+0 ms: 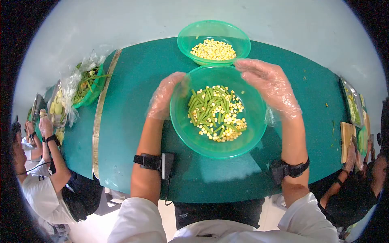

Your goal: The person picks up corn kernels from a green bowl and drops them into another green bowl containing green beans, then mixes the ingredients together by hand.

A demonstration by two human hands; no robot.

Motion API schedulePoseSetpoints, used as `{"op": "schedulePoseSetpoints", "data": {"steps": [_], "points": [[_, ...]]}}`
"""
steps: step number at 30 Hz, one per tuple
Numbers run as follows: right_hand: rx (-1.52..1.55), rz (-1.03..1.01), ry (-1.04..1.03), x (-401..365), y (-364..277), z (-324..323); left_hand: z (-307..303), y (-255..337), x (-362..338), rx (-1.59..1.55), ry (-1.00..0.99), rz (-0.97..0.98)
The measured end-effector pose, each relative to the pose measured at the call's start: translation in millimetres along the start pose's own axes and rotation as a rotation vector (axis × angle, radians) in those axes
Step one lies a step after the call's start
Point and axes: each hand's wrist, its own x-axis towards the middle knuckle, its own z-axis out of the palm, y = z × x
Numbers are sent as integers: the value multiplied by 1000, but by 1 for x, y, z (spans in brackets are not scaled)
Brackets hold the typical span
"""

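Observation:
A green bowl (pixel 182 133) stands in front of me on the green table, with cut green beans (pixel 208 103) and corn kernels (pixel 233 121) mixed in it. Clear plastic gloves cover both hands. My left hand (pixel 167 95) is at the bowl's upper left rim, its fingertips partly hidden behind the wall. At the upper right rim is my right hand (pixel 269 83), fingers stretched out and palm toward the bowl, nothing in it. Directly behind, a second green bowl (pixel 192 34) holds only corn kernels (pixel 214 49).
On the left lie a green basket (pixel 97 83) with leafy greens and plastic bags (pixel 72 87), near a person in white (pixel 40 194). To the right are a wooden board (pixel 347 139), a metal tray (pixel 351 101) and a person in black (pixel 348 202).

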Motion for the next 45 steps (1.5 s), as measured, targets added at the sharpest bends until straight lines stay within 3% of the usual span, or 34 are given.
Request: {"op": "schedulePoseSetpoints", "data": {"steps": [2, 5, 8, 11, 18, 21, 27, 30, 32, 36, 40, 45], "points": [[24, 107, -35, -2, -13, -5, 2, 7, -4, 166, 60, 174], [71, 127, -88, -10, -27, -2, -3, -13, 0, 202, -37, 123], [64, 79, -151, -14, -33, 5, -4, -8, 1, -98, -52, -172], [-17, 42, -197, -17, -36, 9, -2, -8, 0, -369, -9, -324], [-119, -2, -203, -19, -33, 10, 7, 6, 0, -380, 61, -278], [-234, 126, -303, -19, -36, 8, 5, 8, -1, -442, 69, -325], [-514, 22, -489, -25, -22, 27, 4, 2, -1, -441, 72, -258], [-707, 189, -573, -30, -21, 35, 5, 4, 0, -445, 59, -306], [-718, 131, -560, -34, -18, 40, 9, 18, -1, -454, 133, -370], [-739, 196, -590, -30, -21, 50, 4, -4, 3, -463, 37, -300], [-724, 71, -521, -34, -11, 57, 5, 7, -2, -361, 60, -244], [-726, -2, -486, -35, 4, 63, 9, 15, -2, -437, 129, -343]]}}
